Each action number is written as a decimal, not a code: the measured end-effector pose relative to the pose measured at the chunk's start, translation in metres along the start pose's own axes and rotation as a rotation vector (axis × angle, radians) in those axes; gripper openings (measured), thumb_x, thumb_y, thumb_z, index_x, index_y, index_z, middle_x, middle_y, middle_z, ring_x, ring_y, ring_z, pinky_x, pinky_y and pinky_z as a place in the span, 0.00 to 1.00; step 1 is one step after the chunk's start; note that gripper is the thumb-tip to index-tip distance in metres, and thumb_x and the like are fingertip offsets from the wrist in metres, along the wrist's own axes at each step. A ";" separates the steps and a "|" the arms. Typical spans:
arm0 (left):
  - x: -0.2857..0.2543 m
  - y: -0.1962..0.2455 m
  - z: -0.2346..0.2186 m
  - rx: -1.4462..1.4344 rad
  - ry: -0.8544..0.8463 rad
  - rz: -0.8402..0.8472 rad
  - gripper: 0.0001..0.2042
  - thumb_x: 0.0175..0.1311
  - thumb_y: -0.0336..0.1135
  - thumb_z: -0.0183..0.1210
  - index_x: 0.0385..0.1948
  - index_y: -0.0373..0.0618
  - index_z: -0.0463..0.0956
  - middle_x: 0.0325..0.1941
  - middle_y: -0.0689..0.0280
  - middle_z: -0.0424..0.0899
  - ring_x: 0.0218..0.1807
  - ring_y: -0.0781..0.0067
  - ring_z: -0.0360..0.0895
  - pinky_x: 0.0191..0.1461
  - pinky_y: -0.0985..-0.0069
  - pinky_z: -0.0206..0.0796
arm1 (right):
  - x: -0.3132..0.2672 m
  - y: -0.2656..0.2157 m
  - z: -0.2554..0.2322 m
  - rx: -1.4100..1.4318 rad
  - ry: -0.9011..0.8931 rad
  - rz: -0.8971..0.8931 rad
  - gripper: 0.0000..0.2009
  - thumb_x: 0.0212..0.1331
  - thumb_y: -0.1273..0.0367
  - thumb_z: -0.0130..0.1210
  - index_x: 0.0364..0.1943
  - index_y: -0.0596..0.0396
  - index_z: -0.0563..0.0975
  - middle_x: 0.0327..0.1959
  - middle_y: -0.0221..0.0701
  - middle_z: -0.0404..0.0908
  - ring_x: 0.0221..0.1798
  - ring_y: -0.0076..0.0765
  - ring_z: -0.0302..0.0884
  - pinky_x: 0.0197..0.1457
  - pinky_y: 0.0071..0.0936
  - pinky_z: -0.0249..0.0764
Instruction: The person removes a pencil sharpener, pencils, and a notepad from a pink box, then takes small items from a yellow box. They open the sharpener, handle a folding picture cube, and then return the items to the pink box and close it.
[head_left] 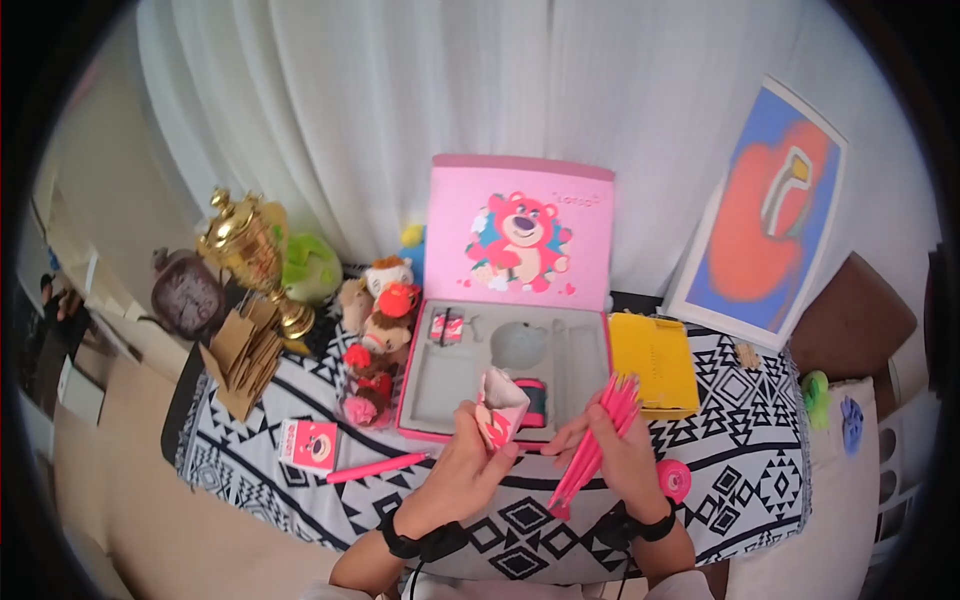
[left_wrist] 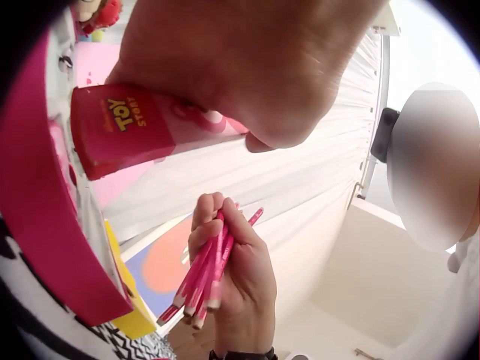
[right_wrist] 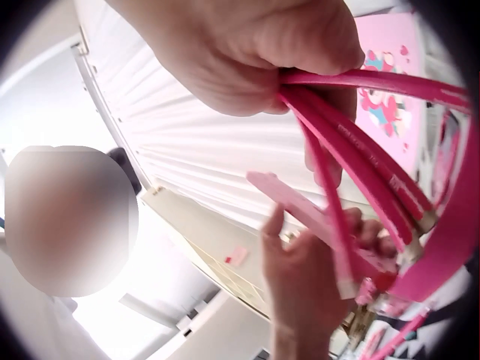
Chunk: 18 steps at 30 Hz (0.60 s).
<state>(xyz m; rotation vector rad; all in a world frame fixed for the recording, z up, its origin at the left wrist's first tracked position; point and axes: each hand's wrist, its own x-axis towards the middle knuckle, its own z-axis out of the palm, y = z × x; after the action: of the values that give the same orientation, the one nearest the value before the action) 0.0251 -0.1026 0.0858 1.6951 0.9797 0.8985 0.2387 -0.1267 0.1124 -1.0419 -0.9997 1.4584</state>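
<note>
In the head view my left hand (head_left: 462,475) grips a small pink Toy Story carton (head_left: 503,408), its upper end standing open. My right hand (head_left: 632,462) holds a bundle of pink pencils (head_left: 590,455) slanting down toward the cloth. The left wrist view shows the pencils (left_wrist: 201,279) gathered between thumb and fingers, their ends fanned apart. Behind both hands stands a pink gift box (head_left: 420,437), its bear-printed lid (head_left: 520,235) raised. Its grey tray (head_left: 440,385) has shaped recesses, with a dark pink-edged item (head_left: 532,402) in one.
A bear-printed packet (head_left: 310,444) and a pink pen (head_left: 378,467) lie at left, a pink round item (head_left: 674,482) at right. Around the gift box are plush toys (head_left: 385,330), a gold trophy (head_left: 250,250), cardboard pieces (head_left: 245,360), a yellow box (head_left: 655,365) and a picture (head_left: 770,220).
</note>
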 end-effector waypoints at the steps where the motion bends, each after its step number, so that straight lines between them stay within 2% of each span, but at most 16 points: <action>1: 0.005 0.006 -0.001 -0.111 -0.057 -0.053 0.19 0.69 0.33 0.52 0.51 0.34 0.52 0.42 0.53 0.72 0.44 0.66 0.76 0.47 0.70 0.67 | 0.002 -0.010 -0.003 -0.003 0.027 -0.022 0.09 0.73 0.68 0.38 0.44 0.60 0.66 0.40 0.48 0.81 0.46 0.44 0.82 0.51 0.38 0.79; 3: 0.017 0.014 -0.003 -0.233 -0.076 -0.054 0.18 0.69 0.30 0.51 0.54 0.35 0.55 0.45 0.58 0.73 0.45 0.72 0.75 0.50 0.75 0.67 | 0.005 -0.027 -0.008 0.290 -0.166 -0.141 0.09 0.73 0.68 0.40 0.46 0.60 0.67 0.43 0.51 0.79 0.49 0.51 0.80 0.54 0.42 0.78; 4: 0.026 0.009 -0.006 -0.190 -0.052 0.042 0.19 0.68 0.28 0.52 0.58 0.36 0.58 0.46 0.62 0.74 0.45 0.75 0.75 0.52 0.76 0.67 | 0.009 -0.029 -0.014 0.368 -0.237 -0.190 0.08 0.72 0.69 0.42 0.47 0.59 0.67 0.48 0.53 0.77 0.54 0.56 0.77 0.60 0.45 0.74; 5: 0.031 0.018 -0.011 -0.376 -0.090 -0.020 0.21 0.68 0.27 0.52 0.60 0.36 0.60 0.45 0.64 0.76 0.47 0.76 0.76 0.55 0.76 0.67 | 0.009 -0.033 -0.015 0.365 -0.221 -0.209 0.08 0.72 0.69 0.42 0.47 0.59 0.67 0.48 0.53 0.77 0.54 0.56 0.77 0.60 0.45 0.74; 7: 0.045 0.034 -0.010 -0.573 -0.142 0.061 0.21 0.66 0.26 0.54 0.60 0.37 0.60 0.44 0.63 0.78 0.47 0.75 0.76 0.53 0.76 0.68 | 0.013 -0.038 -0.011 0.516 -0.170 -0.219 0.08 0.71 0.69 0.43 0.47 0.58 0.68 0.51 0.53 0.76 0.59 0.55 0.74 0.66 0.47 0.69; 8: 0.052 0.029 -0.009 -0.568 -0.155 0.060 0.21 0.66 0.26 0.54 0.60 0.37 0.60 0.44 0.63 0.78 0.47 0.75 0.76 0.53 0.76 0.68 | 0.016 -0.037 -0.010 0.522 -0.161 -0.228 0.08 0.71 0.69 0.43 0.47 0.58 0.68 0.51 0.53 0.76 0.59 0.55 0.74 0.66 0.47 0.69; 11: 0.068 0.012 -0.005 -0.667 -0.186 -0.003 0.20 0.65 0.28 0.58 0.56 0.37 0.64 0.42 0.63 0.79 0.44 0.75 0.78 0.49 0.77 0.70 | 0.027 -0.030 -0.014 0.662 -0.127 -0.232 0.08 0.71 0.69 0.43 0.48 0.58 0.68 0.55 0.54 0.73 0.64 0.55 0.69 0.70 0.49 0.63; 13: 0.071 0.015 -0.001 -0.700 -0.264 -0.255 0.17 0.63 0.31 0.61 0.51 0.38 0.69 0.37 0.64 0.79 0.38 0.76 0.78 0.44 0.78 0.70 | 0.032 -0.029 -0.017 0.701 -0.078 -0.136 0.08 0.71 0.70 0.43 0.48 0.58 0.68 0.58 0.55 0.71 0.66 0.54 0.66 0.71 0.50 0.61; 14: 0.072 0.016 0.005 -0.661 -0.278 -0.262 0.12 0.61 0.33 0.64 0.42 0.39 0.74 0.32 0.68 0.78 0.33 0.79 0.76 0.39 0.80 0.69 | 0.036 -0.027 -0.019 0.708 -0.066 -0.129 0.08 0.71 0.70 0.43 0.48 0.58 0.68 0.58 0.55 0.71 0.66 0.54 0.66 0.71 0.50 0.61; 17: 0.071 0.015 0.013 -0.548 -0.276 -0.242 0.10 0.59 0.32 0.66 0.37 0.40 0.76 0.30 0.70 0.78 0.32 0.83 0.74 0.36 0.81 0.67 | 0.046 -0.016 -0.022 0.710 -0.073 -0.111 0.09 0.71 0.70 0.44 0.49 0.58 0.67 0.59 0.54 0.69 0.66 0.53 0.66 0.72 0.49 0.61; 18: 0.070 0.016 0.016 -0.551 -0.283 -0.251 0.09 0.57 0.32 0.67 0.35 0.40 0.76 0.30 0.72 0.78 0.31 0.85 0.73 0.33 0.81 0.65 | 0.049 -0.016 -0.021 0.679 -0.032 -0.121 0.09 0.71 0.69 0.44 0.49 0.58 0.67 0.59 0.54 0.69 0.65 0.51 0.67 0.70 0.47 0.64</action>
<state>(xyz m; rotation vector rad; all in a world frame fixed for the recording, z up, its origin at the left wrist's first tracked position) 0.0717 -0.0493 0.1057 1.1603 0.6562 0.6600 0.2592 -0.0746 0.1169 -0.4575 -0.5056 1.5529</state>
